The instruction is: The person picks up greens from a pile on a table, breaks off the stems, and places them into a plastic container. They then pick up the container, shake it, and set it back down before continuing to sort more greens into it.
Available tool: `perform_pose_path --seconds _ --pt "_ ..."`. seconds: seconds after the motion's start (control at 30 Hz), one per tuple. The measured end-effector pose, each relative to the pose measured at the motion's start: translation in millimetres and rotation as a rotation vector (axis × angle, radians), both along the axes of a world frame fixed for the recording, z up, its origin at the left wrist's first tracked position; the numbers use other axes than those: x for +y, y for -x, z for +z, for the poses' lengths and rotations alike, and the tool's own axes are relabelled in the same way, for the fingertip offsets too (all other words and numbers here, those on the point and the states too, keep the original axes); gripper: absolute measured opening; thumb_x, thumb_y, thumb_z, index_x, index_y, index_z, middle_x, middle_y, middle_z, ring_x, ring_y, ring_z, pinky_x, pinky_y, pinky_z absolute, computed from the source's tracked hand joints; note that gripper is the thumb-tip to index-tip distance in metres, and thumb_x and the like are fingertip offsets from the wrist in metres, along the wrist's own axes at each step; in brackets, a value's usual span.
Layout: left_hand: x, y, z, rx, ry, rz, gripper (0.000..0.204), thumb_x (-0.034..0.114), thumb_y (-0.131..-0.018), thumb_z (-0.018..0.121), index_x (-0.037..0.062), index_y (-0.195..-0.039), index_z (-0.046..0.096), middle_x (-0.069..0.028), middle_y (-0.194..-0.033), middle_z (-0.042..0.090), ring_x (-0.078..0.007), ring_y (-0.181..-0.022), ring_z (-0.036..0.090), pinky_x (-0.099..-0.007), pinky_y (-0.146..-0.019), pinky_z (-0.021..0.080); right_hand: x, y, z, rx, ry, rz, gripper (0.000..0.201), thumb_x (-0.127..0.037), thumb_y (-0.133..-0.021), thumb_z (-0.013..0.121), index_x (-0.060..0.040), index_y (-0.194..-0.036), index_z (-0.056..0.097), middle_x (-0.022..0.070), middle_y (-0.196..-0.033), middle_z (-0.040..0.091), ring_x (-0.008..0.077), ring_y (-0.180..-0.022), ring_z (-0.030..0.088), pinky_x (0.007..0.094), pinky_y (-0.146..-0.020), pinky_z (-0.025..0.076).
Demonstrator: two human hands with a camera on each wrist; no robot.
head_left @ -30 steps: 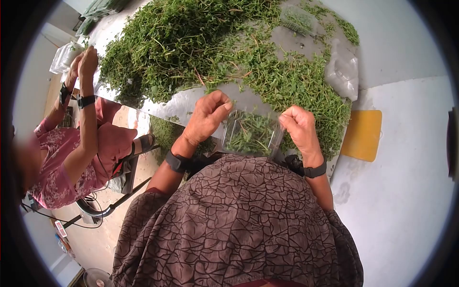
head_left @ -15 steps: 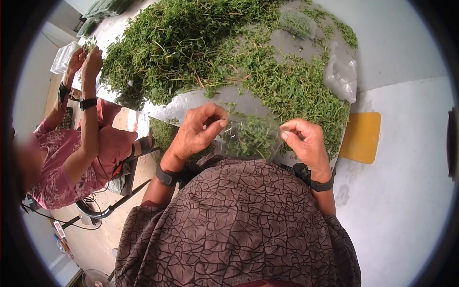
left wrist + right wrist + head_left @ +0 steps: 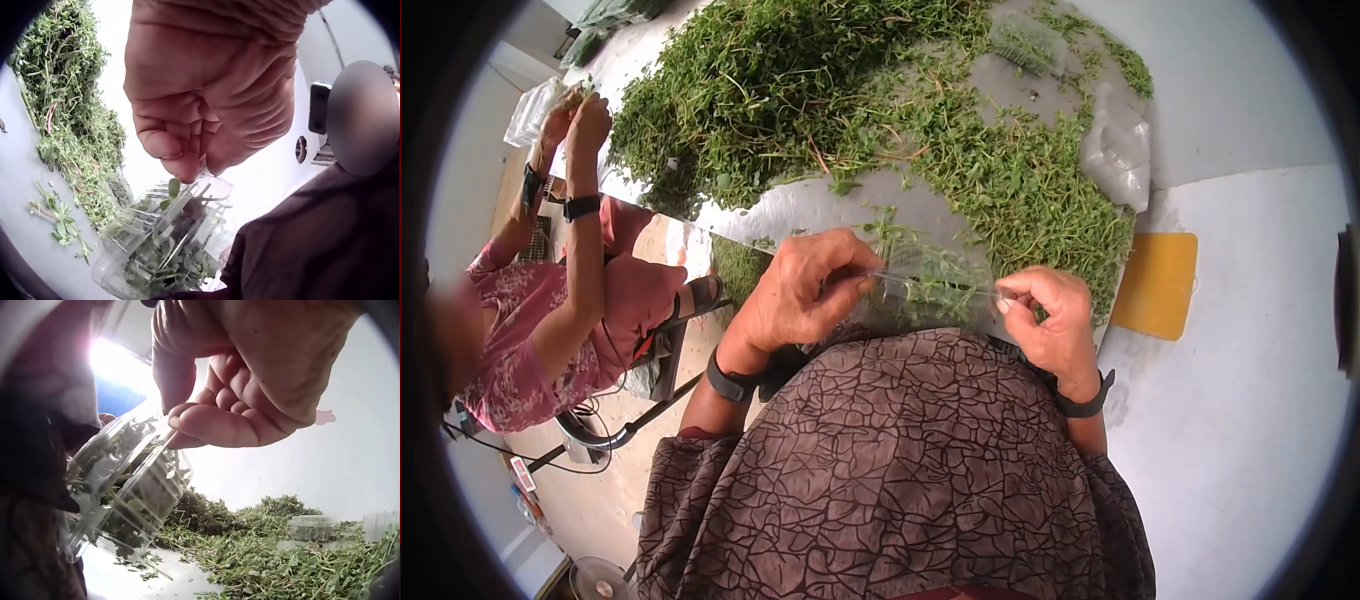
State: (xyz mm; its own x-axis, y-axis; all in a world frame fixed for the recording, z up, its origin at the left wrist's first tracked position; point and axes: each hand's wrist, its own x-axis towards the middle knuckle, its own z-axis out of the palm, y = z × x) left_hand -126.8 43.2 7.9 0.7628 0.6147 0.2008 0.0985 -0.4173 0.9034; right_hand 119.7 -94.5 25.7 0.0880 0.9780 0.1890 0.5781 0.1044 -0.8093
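Note:
Between my two hands is a clear plastic clamshell box (image 3: 940, 272) filled with leafy green stems, tilted on its side close to my lap. My left hand (image 3: 800, 295) pinches the box's left edge between thumb and fingers; in the left wrist view a small leaf (image 3: 174, 187) pokes out just under those fingertips. At the opposite end, my right hand (image 3: 1052, 318) pinches the rim with thumb and forefinger. The ribbed walls of the box (image 3: 134, 500) show clearly in the right wrist view, greens pressed against them from inside.
A large heap of cut greens (image 3: 750, 90) covers much of the table (image 3: 820, 200). Another filled clear box (image 3: 1030, 45) stands at the back right, with empty clear boxes (image 3: 1118, 150) at the right edge. On the left, another person (image 3: 570, 310) handles greens beside stacked clear boxes (image 3: 535, 112).
Both hands have come down toward my body and a little apart, still pinching the box. The box has tipped so its rim now runs almost edge-on between the hands.

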Motion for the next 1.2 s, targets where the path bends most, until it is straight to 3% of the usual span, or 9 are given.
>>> perform_pose_path --seconds 0.17,0.23,0.27,0.37,0.4,0.5,0.8,1.13,1.2 --pt "1.2 -2.1 1.7 0.067 0.006 -0.018 0.014 0.006 -0.077 0.064 0.0008 -0.089 0.062 -0.0085 -0.074 0.059 -0.0184 -0.061 0.056 -0.0311 -0.055 0.044 1.3 0.5 -1.6 -0.037 0.014 -0.004 0.015 0.003 -0.072 0.066 -0.0001 -0.087 0.063 0.0052 -0.069 0.06 0.0114 -0.056 0.056 0.0238 -0.051 0.044" --pt "2.1 -10.9 -3.5 0.029 -0.049 0.071 0.017 0.01 -0.078 0.065 0.0013 -0.093 0.063 -0.0095 -0.08 0.06 -0.0204 -0.066 0.058 -0.0315 -0.059 0.046 3.5 1.3 -11.4 0.087 0.099 -0.101 0.014 0.002 -0.076 0.064 0.0005 -0.089 0.063 0.0047 -0.072 0.062 0.0093 -0.059 0.057 0.0229 -0.052 0.045" --pt "5.0 -15.0 -10.0 -0.031 -0.138 0.07 0.021 0.012 -0.079 0.067 0.0025 -0.098 0.063 -0.0106 -0.085 0.059 -0.024 -0.077 0.058 -0.0345 -0.068 0.047 5.2 1.6 -13.9 0.085 0.094 -0.1 0.014 0.002 -0.076 0.064 0.0005 -0.089 0.063 0.0047 -0.072 0.062 0.0093 -0.059 0.057 0.0229 -0.052 0.045" --pt "6.3 -27.8 -22.7 -0.077 -0.201 0.046 0.026 0.011 -0.079 0.067 0.0053 -0.104 0.063 -0.0108 -0.09 0.059 -0.0268 -0.087 0.057 -0.0382 -0.076 0.047 11.0 1.9 -18.5 0.148 0.134 -0.126 0.013 0.001 -0.079 0.063 0.0011 -0.092 0.063 0.0045 -0.074 0.064 0.0073 -0.061 0.056 0.0222 -0.054 0.045" --pt "5.8 -29.0 -21.2 0.01 -0.128 0.002 0.029 0.01 -0.078 0.068 0.0079 -0.106 0.062 -0.0097 -0.096 0.058 -0.0279 -0.094 0.055 -0.0393 -0.081 0.046 12.0 1.6 -19.9 0.147 0.151 -0.135 0.014 0.001 -0.079 0.062 0.0015 -0.093 0.063 0.0047 -0.074 0.064 0.007 -0.062 0.056 0.0219 -0.054 0.045" --pt "12.7 -36.7 -30.2 0.026 -0.122 -0.036 0.029 0.009 -0.077 0.069 0.0086 -0.105 0.062 -0.0074 -0.098 0.058 -0.0263 -0.096 0.054 -0.0378 -0.082 0.045 14.1 0.7 -23.1 0.153 0.181 -0.163 0.017 0.002 -0.08 0.062 0.0021 -0.096 0.064 0.0052 -0.074 0.064 0.0068 -0.063 0.056 0.0218 -0.055 0.045" --pt "37.6 -50.5 -42.7 0.093 0.097 -0.281 0.017 0.007 -0.08 0.065 0.0075 -0.097 0.062 -0.0035 -0.091 0.055 -0.0209 -0.088 0.052 -0.0346 -0.082 0.043 20.5 1.7 -30.8 0.103 0.178 -0.174 0.018 0.002 -0.079 0.062 0.0032 -0.097 0.064 0.0088 -0.072 0.066 0.0101 -0.061 0.06 0.0243 -0.056 0.047" --pt "41.5 -57.1 -53.3 0.164 0.155 -0.285 0.01 0.007 -0.089 0.057 0.0047 -0.097 0.062 -0.0017 -0.086 0.057 -0.0157 -0.081 0.053 -0.0301 -0.075 0.044 22.3 -2.3 -38.6 0.102 0.207 -0.169 0.016 0.002 -0.079 0.062 0.0039 -0.094 0.064 0.0077 -0.066 0.062 0.0098 -0.056 0.056 0.025 -0.054 0.045" --pt "40.5 -51.3 -62.8 0.001 0.46 -0.214 0.012 0.008 -0.093 0.054 0.0034 -0.099 0.062 0.0004 -0.09 0.058 -0.0093 -0.082 0.051 -0.0267 -0.073 0.043 22.4 -2.3 -38.1 0.124 0.207 -0.178 0.015 0.001 -0.079 0.062 0.0042 -0.093 0.064 0.0069 -0.065 0.062 0.0093 -0.056 0.054 0.0247 -0.053 0.044"
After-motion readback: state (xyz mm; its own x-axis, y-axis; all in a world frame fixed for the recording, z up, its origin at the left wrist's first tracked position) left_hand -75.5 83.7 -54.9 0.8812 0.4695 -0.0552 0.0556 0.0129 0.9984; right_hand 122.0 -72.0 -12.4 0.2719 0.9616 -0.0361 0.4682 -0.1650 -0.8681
